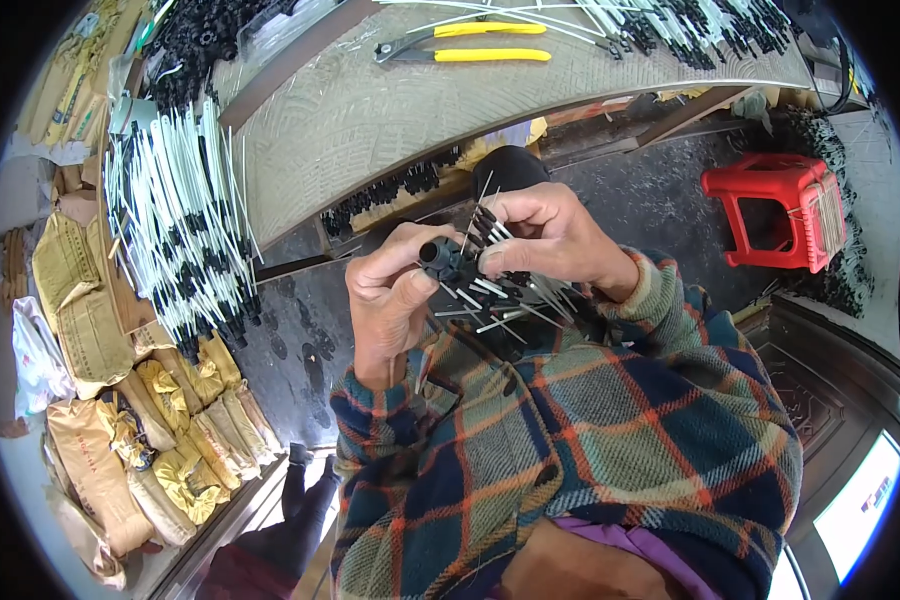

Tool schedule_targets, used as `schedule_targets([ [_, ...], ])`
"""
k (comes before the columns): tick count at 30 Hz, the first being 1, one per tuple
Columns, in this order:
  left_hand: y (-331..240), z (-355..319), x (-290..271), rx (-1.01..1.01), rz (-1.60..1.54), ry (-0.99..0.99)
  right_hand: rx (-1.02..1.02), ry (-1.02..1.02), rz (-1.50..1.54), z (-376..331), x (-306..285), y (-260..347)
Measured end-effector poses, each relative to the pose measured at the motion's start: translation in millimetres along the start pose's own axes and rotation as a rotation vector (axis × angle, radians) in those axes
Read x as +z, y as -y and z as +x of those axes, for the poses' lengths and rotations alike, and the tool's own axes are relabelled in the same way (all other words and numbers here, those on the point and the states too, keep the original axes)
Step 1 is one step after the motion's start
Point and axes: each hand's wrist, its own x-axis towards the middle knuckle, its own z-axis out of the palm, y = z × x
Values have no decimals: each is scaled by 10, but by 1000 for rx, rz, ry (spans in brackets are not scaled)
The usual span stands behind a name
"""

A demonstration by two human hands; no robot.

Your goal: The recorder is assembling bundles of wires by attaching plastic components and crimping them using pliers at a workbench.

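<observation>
My left hand (395, 290) pinches a small black ring-shaped plastic hub (440, 257) between thumb and fingers, its round hole facing up. Close on its right, my right hand (550, 240) grips a few thin white rods with dark ends (488, 228), touching or nearly touching the hub. Below both hands, several loose white rods (510, 315) with black parts fan out over my lap. The exact joint between hub and rods is hidden by my fingers.
Yellow-handled pliers (490, 55) lie on the table (370, 130) ahead. Bundles of white rods with black ends (185, 210) stand at the left, more (690, 25) at the far right. Paper-wrapped packages (100, 460) fill the lower left. A red stool (775, 210) stands right.
</observation>
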Motion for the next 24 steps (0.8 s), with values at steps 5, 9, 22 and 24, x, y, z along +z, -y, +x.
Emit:
schedule_targets([
  [5,9,75,-128,13,68,118,135,-32,29,-21,47,48],
  [9,-45,139,-178,-48,81,261,72,-41,238,-78,154,-67],
  [22,-61,82,-145,-50,42,288,-61,-44,148,-151,257,-116],
  [24,-78,86,-133,-57,14,283,-53,-40,125,-140,247,-80],
])
